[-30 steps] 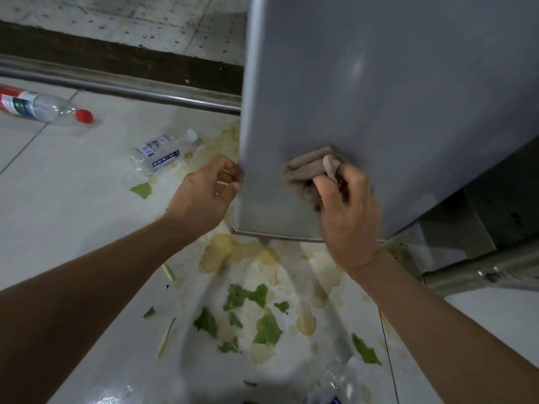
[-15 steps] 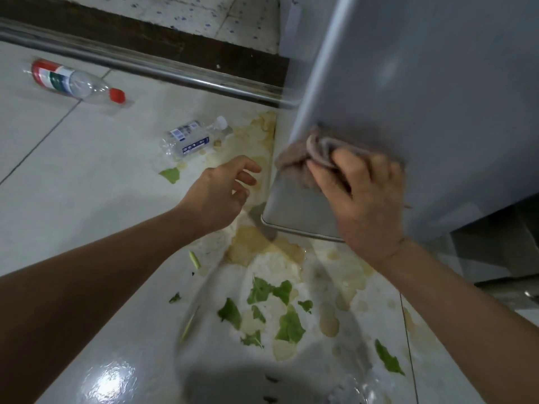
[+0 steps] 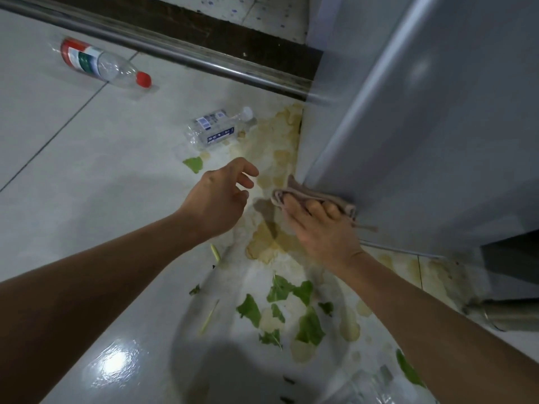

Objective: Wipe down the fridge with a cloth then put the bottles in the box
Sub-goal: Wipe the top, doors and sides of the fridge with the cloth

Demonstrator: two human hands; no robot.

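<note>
Two bottles (image 3: 105, 64) (image 3: 217, 129) lie upper left on stained white tile (image 3: 87, 176). My right hand (image 3: 323, 228) grips the cloth (image 3: 306, 193) against the fridge (image 3: 423, 141) at its lower corner, mid-frame; my left hand (image 3: 218, 199) hangs relaxed, empty.

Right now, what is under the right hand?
The right hand presses a brownish cloth against the fridge door's bottom corner. Only the cloth's upper folds show; the fingers cover the rest, and the door surface beneath is hidden.

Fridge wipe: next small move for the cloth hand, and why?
Probably slide the cloth up along the fridge face. The right hand presses it at the door's bottom corner, so the panel above seems unwiped this pass. The left hand hovers free; two bottles lie on the floor.
</note>
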